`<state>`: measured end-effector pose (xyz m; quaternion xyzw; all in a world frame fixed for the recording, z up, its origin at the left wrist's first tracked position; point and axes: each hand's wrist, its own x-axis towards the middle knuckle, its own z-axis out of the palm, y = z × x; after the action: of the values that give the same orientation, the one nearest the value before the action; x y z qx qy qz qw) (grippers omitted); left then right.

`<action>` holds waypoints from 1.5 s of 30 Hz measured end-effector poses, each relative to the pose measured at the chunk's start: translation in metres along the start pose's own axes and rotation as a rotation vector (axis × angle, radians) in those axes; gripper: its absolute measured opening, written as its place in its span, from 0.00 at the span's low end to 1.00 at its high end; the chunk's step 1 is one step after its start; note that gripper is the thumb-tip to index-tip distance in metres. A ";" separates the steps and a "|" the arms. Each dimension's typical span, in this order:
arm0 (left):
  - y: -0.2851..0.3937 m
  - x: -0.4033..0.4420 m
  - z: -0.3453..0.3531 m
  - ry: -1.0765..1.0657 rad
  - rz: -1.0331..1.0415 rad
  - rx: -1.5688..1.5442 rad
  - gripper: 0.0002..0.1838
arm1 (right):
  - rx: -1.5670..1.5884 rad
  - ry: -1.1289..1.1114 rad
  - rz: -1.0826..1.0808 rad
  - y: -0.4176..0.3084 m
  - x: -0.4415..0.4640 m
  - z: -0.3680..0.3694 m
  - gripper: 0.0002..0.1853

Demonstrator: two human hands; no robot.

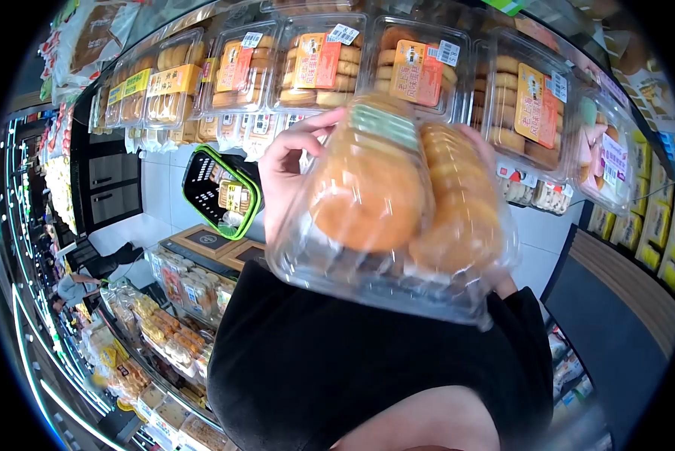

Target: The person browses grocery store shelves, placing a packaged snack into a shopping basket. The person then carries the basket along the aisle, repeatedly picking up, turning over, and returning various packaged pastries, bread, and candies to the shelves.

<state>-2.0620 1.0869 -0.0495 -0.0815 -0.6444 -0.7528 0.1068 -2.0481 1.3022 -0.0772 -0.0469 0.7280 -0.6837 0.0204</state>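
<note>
Between my two hands, tilted close to my chest, is a clear plastic box of round cakes (367,207). Two rows of golden-brown cakes show through the plastic, with a pale green label at the far end. My left hand (285,169) grips the box along its left side, thumb and fingers bent around the edge. On the right side, my right hand (488,150) supports the box; most of it is hidden behind the plastic. Beyond the box, similar boxed cakes (319,64) with orange labels and price stickers stand in a row on the display shelf.
A black basket with a green rim (256,197) stands on the floor to the left, with packaged food inside. Another display of bagged baked goods (164,327) is at lower left. Yellow packets (629,225) line a shelf at right. A person (78,286) is far left.
</note>
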 end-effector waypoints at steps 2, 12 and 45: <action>-0.011 -0.005 -0.026 -0.058 -0.207 0.095 0.17 | -0.194 -0.066 -0.095 -0.007 -0.002 0.000 0.42; -0.041 -0.023 -0.023 0.003 -0.259 0.007 0.17 | -0.127 -0.134 -0.017 -0.006 -0.006 0.009 0.39; -0.049 0.028 0.019 0.079 -0.069 0.279 0.17 | -0.225 -0.114 0.293 -0.014 -0.027 -0.015 0.29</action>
<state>-2.1022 1.1116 -0.0863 -0.0141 -0.7404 -0.6619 0.1165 -2.0221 1.3189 -0.0636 0.0190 0.7965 -0.5841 0.1553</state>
